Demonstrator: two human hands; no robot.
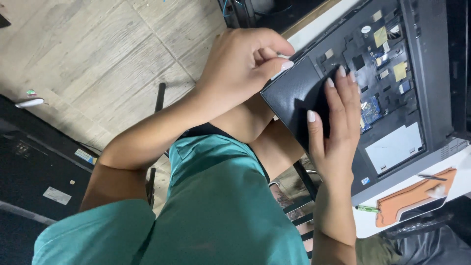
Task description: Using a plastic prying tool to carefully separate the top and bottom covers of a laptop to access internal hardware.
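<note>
A dark, textured flat panel point(294, 95) is held tilted over the near corner of an opened dark grey laptop chassis point(422, 73). My left hand point(243, 61) pinches the panel's upper corner between thumb and curled fingers. My right hand point(336, 125) grips the panel's other edge, thumb on its top face and fingertips reaching over toward the chassis. Inside the chassis I see small yellow and blue parts point(390, 54) and a pale rectangular patch point(395, 147). My teal clothing point(221, 211) fills the lower middle of the view.
The laptop lies on a white table point(466, 179). An orange pad point(412, 196), a thin metal tool point(431, 177) and a small green tool point(368, 209) lie at the table's near edge. Wood-pattern floor point(98, 54) is at upper left, a black box point(29, 172) at far left.
</note>
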